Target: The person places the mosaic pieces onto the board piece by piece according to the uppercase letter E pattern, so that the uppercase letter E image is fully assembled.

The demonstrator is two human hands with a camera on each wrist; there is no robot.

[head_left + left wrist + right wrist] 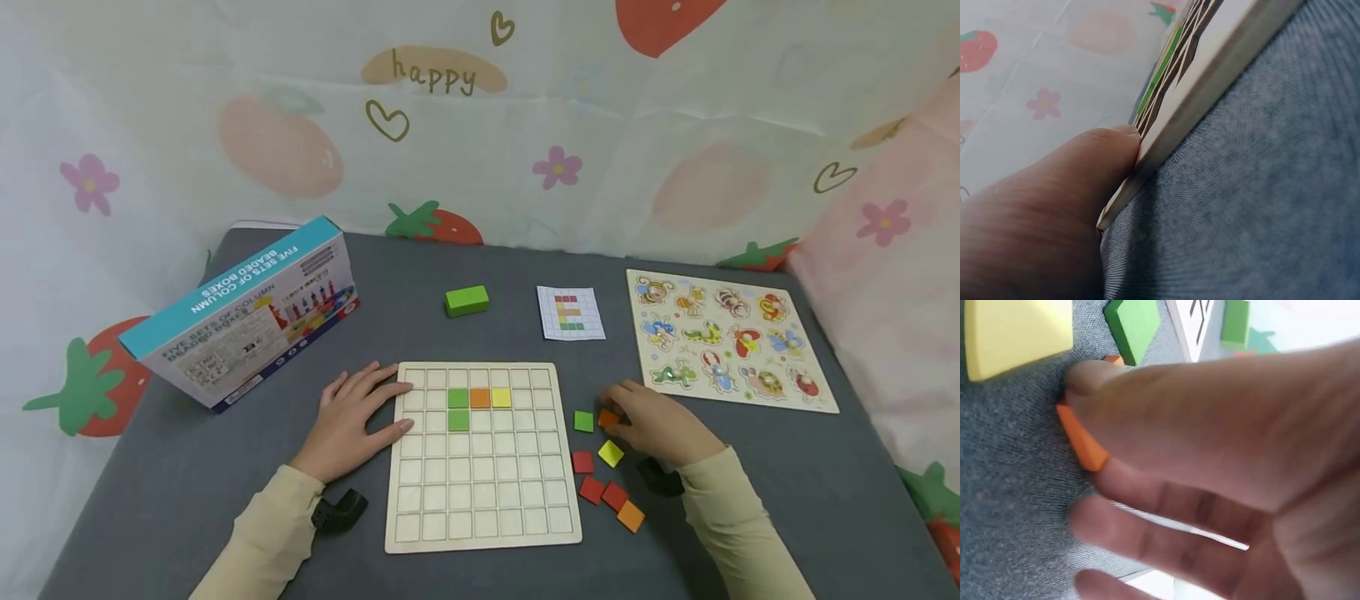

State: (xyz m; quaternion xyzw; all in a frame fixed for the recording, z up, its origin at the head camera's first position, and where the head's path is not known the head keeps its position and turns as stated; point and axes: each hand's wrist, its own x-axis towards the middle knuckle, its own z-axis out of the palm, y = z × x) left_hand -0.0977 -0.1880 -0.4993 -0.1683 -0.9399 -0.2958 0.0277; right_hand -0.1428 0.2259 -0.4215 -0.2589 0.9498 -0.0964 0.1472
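Pinching orange tile (606, 417) in right hand (662, 422), nearer the right edge of the tabletop (397, 308) than its left, just beside green tile (583, 422). Resting left hand (354, 423), fingers extended, on left edge of board (483, 500).

Left hand (356, 423) lay left of centre, fingers extended, thumb apart. Right hand (663, 421) sat right of centre, thumb and finger pinching. Left forearm (258, 529) and right forearm (738, 521) angled up from bottom edge.
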